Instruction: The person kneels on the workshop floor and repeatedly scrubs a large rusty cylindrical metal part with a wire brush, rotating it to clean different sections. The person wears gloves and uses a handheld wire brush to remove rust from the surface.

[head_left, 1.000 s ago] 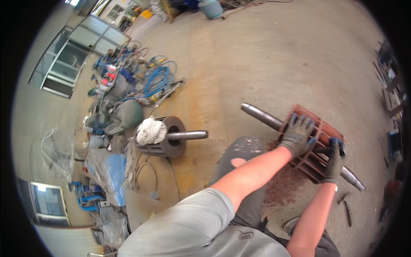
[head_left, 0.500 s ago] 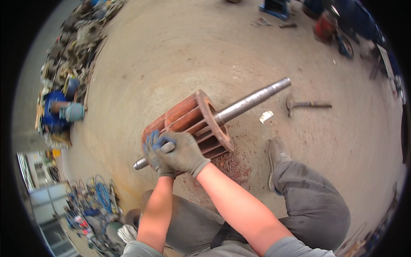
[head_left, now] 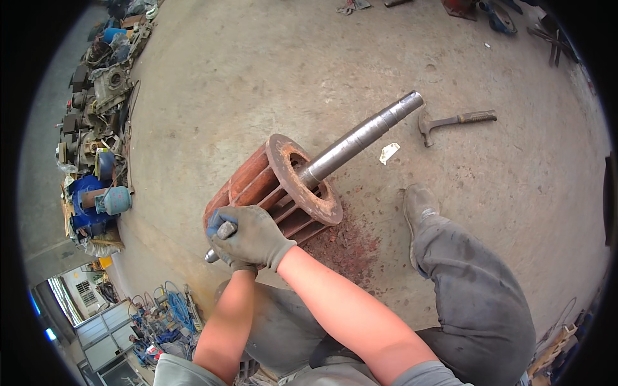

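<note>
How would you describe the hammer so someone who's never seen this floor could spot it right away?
Start at the big rusty red rotor lying on the concrete floor and follow its grey steel shaft to the far tip. Just right of that tip lies the hammer, flat on the floor, apart from the shaft. It is the only loose hand tool there, beside a small white scrap.

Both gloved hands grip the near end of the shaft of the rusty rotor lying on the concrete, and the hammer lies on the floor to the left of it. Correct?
Not quite. In the head view the hammer lies right of the rotor, beyond the shaft. The left hand and right hand do grip its near end.
</note>
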`<state>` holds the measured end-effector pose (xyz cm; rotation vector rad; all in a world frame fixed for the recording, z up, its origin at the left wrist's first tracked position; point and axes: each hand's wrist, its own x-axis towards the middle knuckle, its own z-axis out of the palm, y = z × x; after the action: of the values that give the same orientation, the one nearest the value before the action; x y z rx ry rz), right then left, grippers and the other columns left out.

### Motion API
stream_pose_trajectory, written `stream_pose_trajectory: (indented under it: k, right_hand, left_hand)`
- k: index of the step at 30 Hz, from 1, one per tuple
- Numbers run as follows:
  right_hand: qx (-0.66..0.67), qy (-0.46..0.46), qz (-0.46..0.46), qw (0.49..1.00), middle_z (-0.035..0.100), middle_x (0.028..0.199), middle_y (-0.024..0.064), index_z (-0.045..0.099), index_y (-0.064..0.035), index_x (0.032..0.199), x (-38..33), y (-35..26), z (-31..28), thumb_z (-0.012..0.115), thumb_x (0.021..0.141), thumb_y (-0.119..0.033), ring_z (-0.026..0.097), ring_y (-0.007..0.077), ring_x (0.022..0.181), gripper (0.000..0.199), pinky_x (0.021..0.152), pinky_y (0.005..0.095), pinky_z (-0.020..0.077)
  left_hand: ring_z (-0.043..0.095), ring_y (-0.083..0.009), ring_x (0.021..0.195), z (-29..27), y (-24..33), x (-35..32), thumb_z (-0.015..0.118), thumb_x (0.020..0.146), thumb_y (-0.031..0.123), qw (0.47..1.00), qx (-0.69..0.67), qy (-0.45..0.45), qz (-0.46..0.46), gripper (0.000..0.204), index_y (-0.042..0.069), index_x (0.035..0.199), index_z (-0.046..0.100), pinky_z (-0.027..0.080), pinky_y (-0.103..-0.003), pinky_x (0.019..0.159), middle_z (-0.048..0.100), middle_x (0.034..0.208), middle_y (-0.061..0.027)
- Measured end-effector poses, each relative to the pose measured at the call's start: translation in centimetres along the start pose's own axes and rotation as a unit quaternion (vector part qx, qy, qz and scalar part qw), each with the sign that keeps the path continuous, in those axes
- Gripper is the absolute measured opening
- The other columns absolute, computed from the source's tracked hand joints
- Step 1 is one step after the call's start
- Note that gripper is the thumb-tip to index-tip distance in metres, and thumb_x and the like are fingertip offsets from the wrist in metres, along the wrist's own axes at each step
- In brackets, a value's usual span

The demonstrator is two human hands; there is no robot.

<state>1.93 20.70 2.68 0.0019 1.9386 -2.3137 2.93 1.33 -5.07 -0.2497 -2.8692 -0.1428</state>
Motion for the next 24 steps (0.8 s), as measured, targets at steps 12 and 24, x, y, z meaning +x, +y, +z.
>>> stream_pose_trajectory:
  k: [12,24]
  right_hand:
    - [0.248,0.018,-0.017,0.968,0.066,0.085,0.0043,0.073,-0.0029,0.105,-1.7,3.4,-3.6,0.046,0.113,-0.069,0.058,0.0132,0.078,0.072,0.078,0.0296,0.0527]
    - [0.342,0.120,-0.123,0.924,0.050,0.065,0.0020,0.060,-0.0111,0.088,-0.3,-3.7,-4.2,0.042,0.119,-0.046,0.049,0.0166,0.057,0.050,0.067,0.0386,0.0525]
  left_hand:
    - [0.048,-0.0449,0.149,-1.1,0.4,-0.1,0.062,0.103,0.043,0.999,-0.006,0.035,-0.017,0.063,0.010,0.155,0.056,0.027,-0.060,0.129,0.059,0.155,-0.0191]
    - [0.045,-0.0438,0.152,-1.9,0.6,-0.2,0.059,0.103,0.031,0.997,-0.059,0.020,-0.045,0.059,0.010,0.158,0.054,0.026,-0.061,0.131,0.056,0.159,-0.0179]
